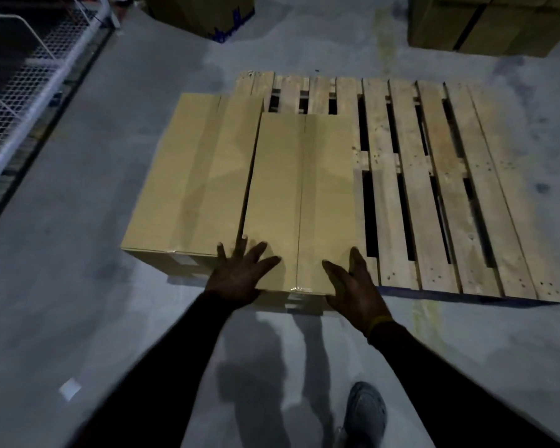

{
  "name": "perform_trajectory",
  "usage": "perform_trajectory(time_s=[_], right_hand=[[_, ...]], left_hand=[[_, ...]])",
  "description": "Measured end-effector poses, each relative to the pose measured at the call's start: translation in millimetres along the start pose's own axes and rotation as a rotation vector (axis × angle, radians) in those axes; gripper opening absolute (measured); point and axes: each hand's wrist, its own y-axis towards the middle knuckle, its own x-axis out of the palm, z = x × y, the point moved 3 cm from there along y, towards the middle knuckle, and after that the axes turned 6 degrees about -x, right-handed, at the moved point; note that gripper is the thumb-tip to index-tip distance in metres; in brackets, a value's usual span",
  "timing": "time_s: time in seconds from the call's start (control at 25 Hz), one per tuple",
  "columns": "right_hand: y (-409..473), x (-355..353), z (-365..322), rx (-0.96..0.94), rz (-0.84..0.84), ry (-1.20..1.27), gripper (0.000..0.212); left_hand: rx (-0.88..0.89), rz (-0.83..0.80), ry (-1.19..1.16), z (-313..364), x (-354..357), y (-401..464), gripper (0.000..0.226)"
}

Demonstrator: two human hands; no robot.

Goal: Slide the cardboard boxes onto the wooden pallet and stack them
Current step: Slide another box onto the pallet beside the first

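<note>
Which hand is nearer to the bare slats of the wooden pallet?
Right. The right hand rests on the near right corner of the tan cardboard box, beside the bare slats of the wooden pallet. The left hand lies at the box's left corner, farther away.

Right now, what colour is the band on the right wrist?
Yellow wristband, seen in the head view.

Two taped cardboard boxes (249, 189) flat on wooden pallet (450, 189).
</note>
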Motion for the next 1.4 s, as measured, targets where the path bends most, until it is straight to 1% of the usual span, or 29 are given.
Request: perform_trajectory(time_s=[0.12, 0.24, 0.44, 0.64, 0.88, 1.08, 1.24, 1.4], right_hand=[[6.6, -0.2, -3.8, -0.019, -0.008, -0.002, 0.08], [9.3, 0.8, 0.8, -0.024, -0.02, 0.011, 0.082], [21.7, 0.7, 3.6, -0.064, -0.009, -0.056, 0.082], [32.2, -0.7, 7.1, -0.051, -0.022, -0.011, 0.081], [49.7, -7.2, 9.1, -0.058, -0.039, -0.075, 0.079], [56.9, -10.6, 11.4, -0.079, -0.055, -0.141, 0.076], [60.8, -14.8, 10.7, -0.09, -0.054, -0.132, 0.075], [63.9, -13.6, 13.8, -0.078, -0.055, -0.106, 0.075]], left_hand=[[-0.023, -0.046, 0.049, -13.5, -5.2, 6.7, 0.085], [-0.007, -0.089, 0.061, -21.1, -4.3, 9.4, 0.089], [-0.024, -0.131, -0.013, -32.9, -5.5, 15.9, 0.093], [-0.058, -0.078, -0.045, -32.3, -3.6, 20.2, 0.086], [-0.12, -0.017, -0.078, -34.5, -2.8, 22.7, 0.07], [-0.145, -0.001, -0.03, -31.8, -10.3, 28.9, 0.07], [-0.153, -0.005, -0.038, -31.4, -9.8, 31.7, 0.069], [-0.147, 0.035, -0.034, -34.4, -7.6, 34.6, 0.068]])
